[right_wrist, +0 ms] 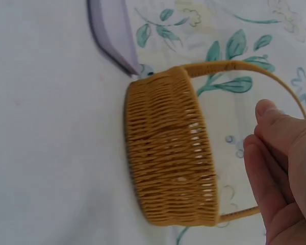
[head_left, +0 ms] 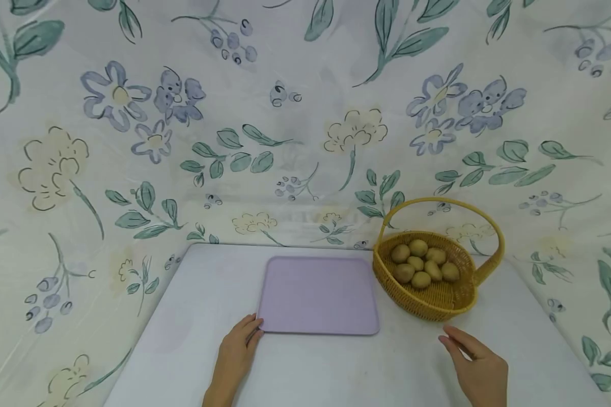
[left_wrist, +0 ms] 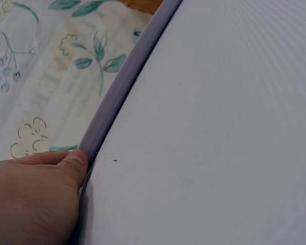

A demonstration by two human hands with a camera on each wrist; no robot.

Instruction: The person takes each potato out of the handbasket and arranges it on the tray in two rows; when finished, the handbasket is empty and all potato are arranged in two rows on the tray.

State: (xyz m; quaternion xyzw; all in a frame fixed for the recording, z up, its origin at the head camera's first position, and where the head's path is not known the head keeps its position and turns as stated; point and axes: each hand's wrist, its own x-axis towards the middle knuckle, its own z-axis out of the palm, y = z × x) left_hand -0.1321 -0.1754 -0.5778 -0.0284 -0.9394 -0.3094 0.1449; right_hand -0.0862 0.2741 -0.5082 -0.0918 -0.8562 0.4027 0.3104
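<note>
A flat, pale purple tray (head_left: 318, 295) with a low raised rim lies on the white table. My left hand (head_left: 237, 349) grips its near left corner, and the left wrist view has the thumb (left_wrist: 77, 159) against the rim. To the right of the tray stands a yellow-brown wicker basket (head_left: 421, 305) with a tall arched handle. Inside it sit several small oval, yellowish-brown things like potatoes or kiwis (head_left: 433, 270). Just in front of the basket is my right hand (head_left: 477, 362), holding nothing, with fingers loosely bent and the thumb near the fingertips.
Behind the table and at its sides hangs a pale cloth (head_left: 305, 164) printed with flowers and leaves. The basket handle (head_left: 440, 199) arches high over the fruit-like pieces. White tabletop (head_left: 326, 373) stretches in front of the tray, between the two hands.
</note>
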